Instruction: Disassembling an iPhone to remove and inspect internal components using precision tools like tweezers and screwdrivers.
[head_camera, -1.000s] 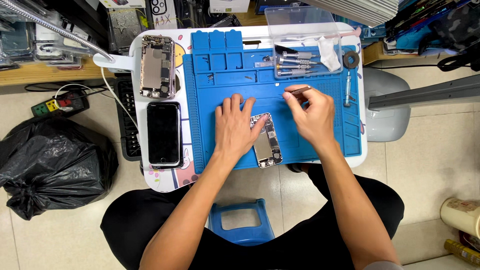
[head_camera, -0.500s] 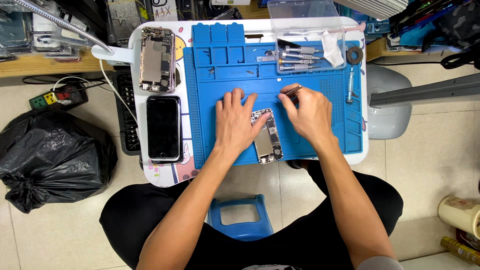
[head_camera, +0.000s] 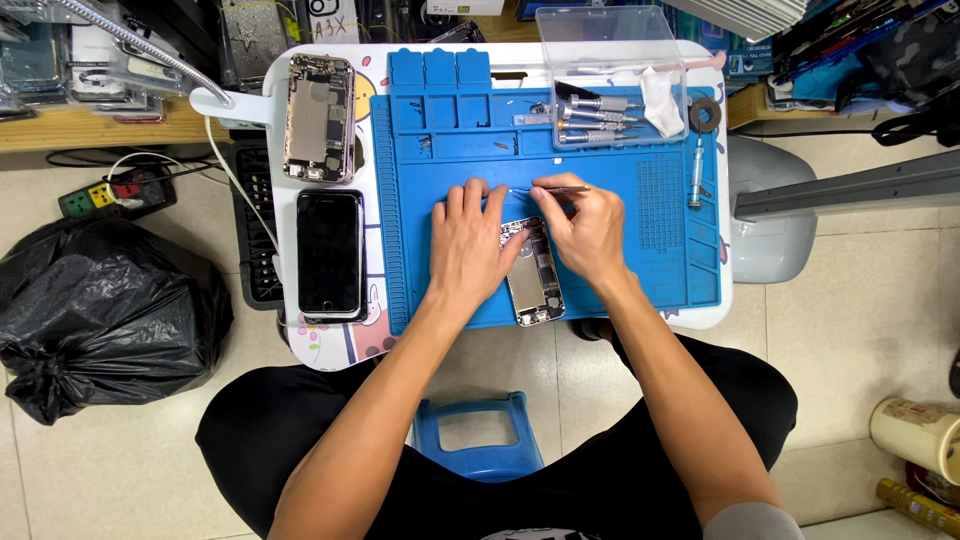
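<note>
An opened phone body (head_camera: 533, 275) lies on the blue work mat (head_camera: 610, 160), its insides showing. My left hand (head_camera: 467, 245) rests flat on the mat along the phone's left side, fingers spread and touching its top edge. Fingers of my right hand (head_camera: 583, 230) are closed on thin metal tweezers (head_camera: 550, 189), whose tip points left just above the phone's top end. Both hands cover the phone's upper part.
Left of the mat lie a black-screened phone (head_camera: 329, 252) and an open phone chassis (head_camera: 319, 118). Several screwdrivers (head_camera: 600, 120), a white cloth (head_camera: 662, 100) and a clear plastic box (head_camera: 608, 45) sit at the back. A black rubbish bag (head_camera: 95, 315) is on the floor.
My right hand has shifted left with the tweezers, from the phone's right side to above its top end. The left hand has stayed beside the phone.
</note>
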